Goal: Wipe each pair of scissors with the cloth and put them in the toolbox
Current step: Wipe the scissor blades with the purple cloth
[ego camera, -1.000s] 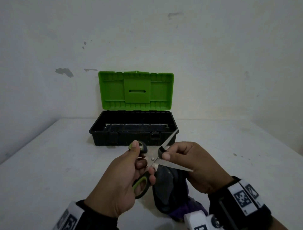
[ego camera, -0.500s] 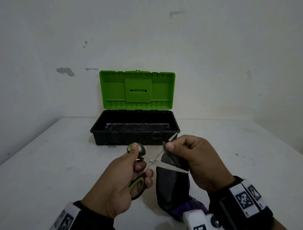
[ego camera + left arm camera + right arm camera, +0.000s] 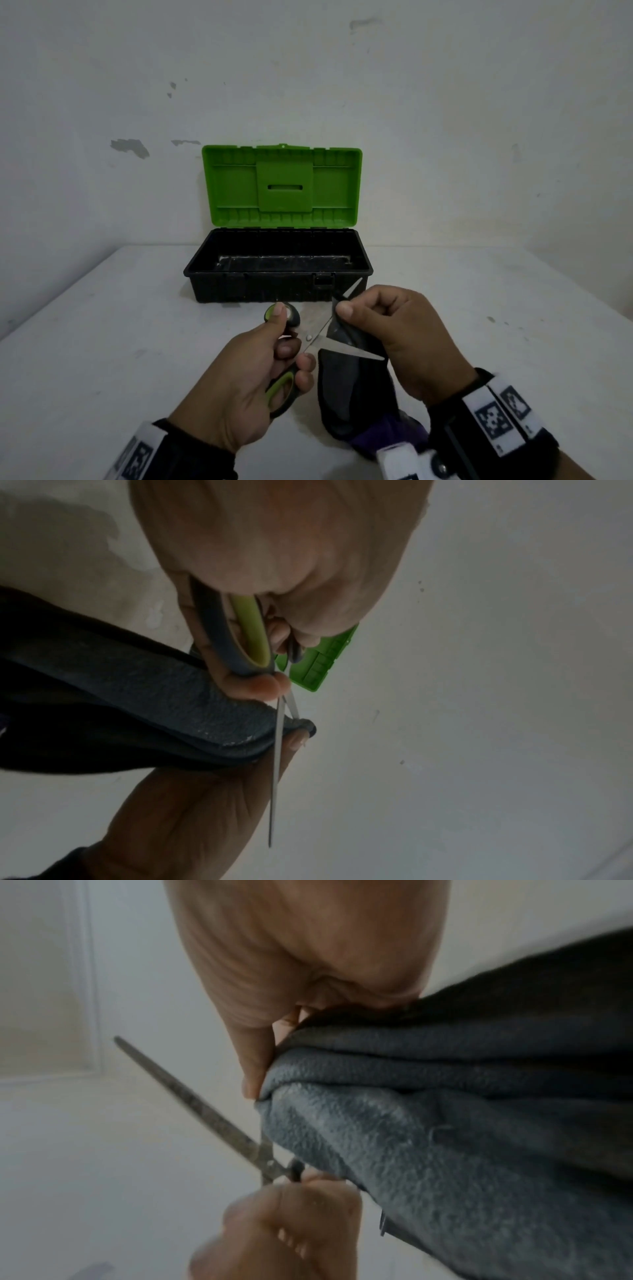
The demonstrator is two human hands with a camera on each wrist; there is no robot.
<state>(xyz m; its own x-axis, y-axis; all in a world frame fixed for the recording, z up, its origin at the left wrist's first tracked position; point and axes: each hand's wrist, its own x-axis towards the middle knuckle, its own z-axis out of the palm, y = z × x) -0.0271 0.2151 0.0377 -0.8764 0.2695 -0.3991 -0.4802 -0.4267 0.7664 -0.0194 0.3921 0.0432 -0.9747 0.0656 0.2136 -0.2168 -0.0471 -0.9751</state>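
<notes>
Dark grey cloth hangs from the right hand, whose thumb and curled fingers pinch its top fold around the upper blade of the scissors. At nine o'clock of that hand, the left hand grips the green-and-black handles, thumb through the top loop, blades spread apart. Beyond both, at twelve o'clock on the white tabletop, the toolbox stands with its green lid raised.

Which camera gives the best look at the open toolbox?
The head view: the whole toolbox shows, black base open, green lid upright. The left wrist view catches only a corner of the green lid behind the left hand. The right wrist view shows none.
</notes>
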